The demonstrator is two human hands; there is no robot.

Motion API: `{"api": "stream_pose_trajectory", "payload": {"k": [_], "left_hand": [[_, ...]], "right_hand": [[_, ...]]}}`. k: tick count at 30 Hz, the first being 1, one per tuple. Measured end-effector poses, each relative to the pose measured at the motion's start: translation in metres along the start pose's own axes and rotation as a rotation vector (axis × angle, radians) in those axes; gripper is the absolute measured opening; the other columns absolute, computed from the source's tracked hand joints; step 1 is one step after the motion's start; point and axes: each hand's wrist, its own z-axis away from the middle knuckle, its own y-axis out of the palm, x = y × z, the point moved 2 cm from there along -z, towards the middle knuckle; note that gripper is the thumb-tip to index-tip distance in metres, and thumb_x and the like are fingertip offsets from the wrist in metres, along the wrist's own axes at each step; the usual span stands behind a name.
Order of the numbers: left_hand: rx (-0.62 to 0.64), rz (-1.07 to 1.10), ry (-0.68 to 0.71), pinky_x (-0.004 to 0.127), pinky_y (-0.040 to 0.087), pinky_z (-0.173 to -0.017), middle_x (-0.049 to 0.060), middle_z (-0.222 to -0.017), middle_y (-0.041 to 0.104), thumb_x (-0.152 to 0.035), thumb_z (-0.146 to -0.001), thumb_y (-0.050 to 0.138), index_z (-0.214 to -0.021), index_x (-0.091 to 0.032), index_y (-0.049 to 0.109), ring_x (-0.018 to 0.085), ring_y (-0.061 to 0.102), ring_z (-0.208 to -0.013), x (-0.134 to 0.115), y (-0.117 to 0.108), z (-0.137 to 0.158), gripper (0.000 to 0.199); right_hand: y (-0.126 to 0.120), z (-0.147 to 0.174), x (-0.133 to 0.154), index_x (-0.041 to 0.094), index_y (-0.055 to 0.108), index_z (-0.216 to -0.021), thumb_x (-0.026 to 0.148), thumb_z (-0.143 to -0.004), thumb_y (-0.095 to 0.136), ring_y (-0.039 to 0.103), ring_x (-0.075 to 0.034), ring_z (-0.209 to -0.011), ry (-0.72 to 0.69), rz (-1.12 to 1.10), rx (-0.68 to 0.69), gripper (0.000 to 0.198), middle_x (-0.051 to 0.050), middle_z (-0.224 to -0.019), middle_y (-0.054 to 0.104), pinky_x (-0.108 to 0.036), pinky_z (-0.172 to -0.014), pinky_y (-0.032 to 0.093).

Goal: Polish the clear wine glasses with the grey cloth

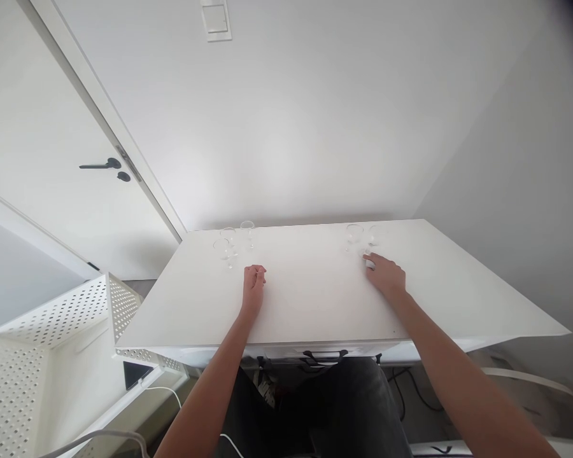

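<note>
My left hand (254,280) rests on the white tabletop (310,286) with its fingers curled closed, and no object shows in it. Just beyond it, on the left side of the table, stand several clear stemmed glasses, among them a front glass (221,249) and a rear glass (247,230). On the right, my right hand (386,273) has its thumb and fingers closed around the lower part of a clear stemmed glass (373,236). Another stemmed glass (354,233) stands to the left of that one. The glasses are faint against the white surface.
A white wall (286,127) rises behind the table. At left are a door with a black handle (100,164) and a white perforated shelf unit (52,343). Below the table's front edge is a black drawer handle (325,356); cables (410,381) lie on the floor.
</note>
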Motion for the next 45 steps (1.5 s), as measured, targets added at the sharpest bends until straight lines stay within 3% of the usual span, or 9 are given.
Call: {"api": "stream_pose_trajectory", "payload": {"k": [24,29,32,35,37,41,45], "left_hand": [[0.014,0.001,-0.018,0.031,0.047,-0.079,0.004,-0.098,0.051,-0.048,-0.105,0.041,-0.092,-0.023,0.059,0.014,0.051,-0.078,0.0,-0.001,0.0,0.033],[0.022,-0.011,0.001,0.031,0.046,-0.076,0.003,-0.089,0.05,-0.049,-0.105,0.041,-0.083,-0.022,0.053,0.015,0.049,-0.076,-0.004,-0.001,0.001,0.037],[0.054,-0.031,0.012,0.03,0.044,-0.072,0.002,-0.08,0.049,-0.051,-0.105,0.039,-0.074,-0.022,0.044,0.015,0.047,-0.073,-0.007,0.0,0.001,0.043],[0.067,-0.022,0.005,0.029,0.043,-0.068,0.001,-0.075,0.047,-0.051,-0.105,0.039,-0.075,-0.022,0.043,0.016,0.046,-0.07,-0.007,0.001,0.001,0.042],[-0.021,-0.051,0.028,0.03,0.043,-0.069,0.002,-0.08,0.049,-0.048,-0.105,0.041,-0.078,-0.022,0.047,0.016,0.047,-0.073,-0.008,-0.002,0.001,0.038],[-0.464,-0.166,0.127,0.033,0.046,-0.078,0.006,-0.106,0.051,-0.042,-0.1,0.053,-0.093,-0.021,0.056,0.016,0.049,-0.082,-0.012,-0.018,0.003,0.022],[-0.715,-0.128,0.009,0.034,0.049,-0.08,0.01,-0.124,0.048,-0.045,-0.096,0.062,-0.113,-0.023,0.048,0.016,0.054,-0.091,-0.003,-0.031,-0.004,0.031]], "right_hand": [[-0.003,-0.004,0.004,0.041,0.058,-0.146,0.031,-0.09,0.047,0.062,-0.031,-0.128,-0.041,0.014,0.05,0.058,0.008,-0.161,0.049,-0.046,-0.099,0.054],[-0.002,0.005,0.004,0.031,0.059,-0.145,0.032,-0.09,0.047,0.066,-0.028,-0.114,-0.066,-0.03,-0.088,0.056,-0.002,-0.162,0.046,-0.042,-0.089,0.055],[-0.004,0.013,0.006,0.023,0.065,-0.131,0.037,-0.092,0.047,0.067,-0.024,-0.095,-0.1,-0.091,-0.225,0.045,-0.01,-0.145,0.058,-0.037,-0.074,0.053],[-0.007,0.017,0.01,0.02,0.067,-0.115,0.044,-0.096,0.045,0.064,-0.026,-0.092,-0.151,-0.117,-0.328,0.037,-0.013,-0.12,0.065,-0.034,-0.068,0.047],[-0.007,0.017,0.012,0.02,0.065,-0.102,0.048,-0.098,0.043,0.062,-0.027,-0.093,-0.163,-0.111,-0.339,0.035,-0.012,-0.103,0.067,-0.034,-0.068,0.044],[-0.006,0.015,0.012,0.021,0.059,-0.088,0.053,-0.099,0.041,0.061,-0.027,-0.087,-0.17,-0.094,-0.303,0.038,-0.01,-0.087,0.066,-0.033,-0.067,0.04],[-0.008,0.015,0.01,0.019,0.062,-0.093,0.056,-0.099,0.039,0.062,-0.027,-0.077,-0.099,-0.094,-0.265,0.044,-0.01,-0.079,0.067,-0.033,-0.065,0.038]]}}
